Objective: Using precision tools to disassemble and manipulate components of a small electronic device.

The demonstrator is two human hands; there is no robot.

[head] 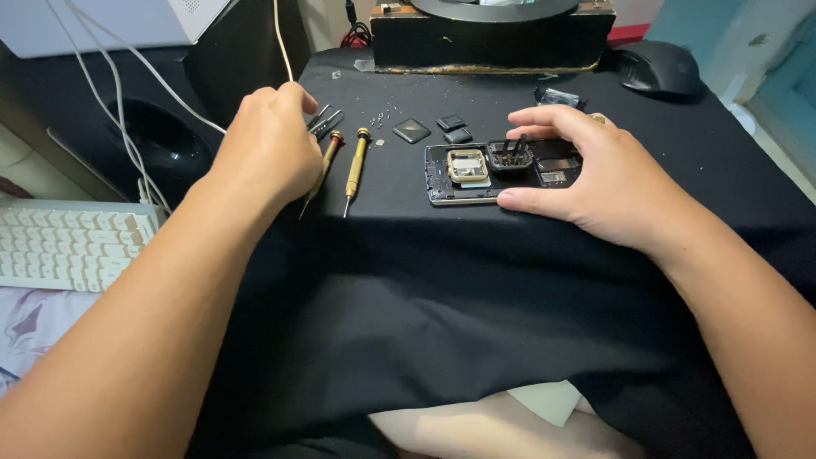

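Head view, left to right. White keyboard [72,245] at far left, beside the black cloth [442,280] covering the work surface. White cables [119,102] trailing across a dark speaker [161,136] behind it. Left hand [268,149] curled loosely over the cloth, fingers bent inward, reaching at tweezers [325,121]; whether anything is pinched between the fingertips cannot be told. Two brass-handled screwdrivers [340,166] lying side by side just right of that hand, tips pointing toward the near edge. Small dark square parts [433,127] and tiny screws [387,113] scattered farther back. Opened phone [476,170] lying flat on the cloth right of centre, back cover off, gold-coloured frame showing inside. Right hand [603,183] spread over its right end, thumb against the near edge, fingers arched over the far edge, holding the phone steady. Dark wooden box [493,42] at the back, black computer mouse [659,68] at far right.
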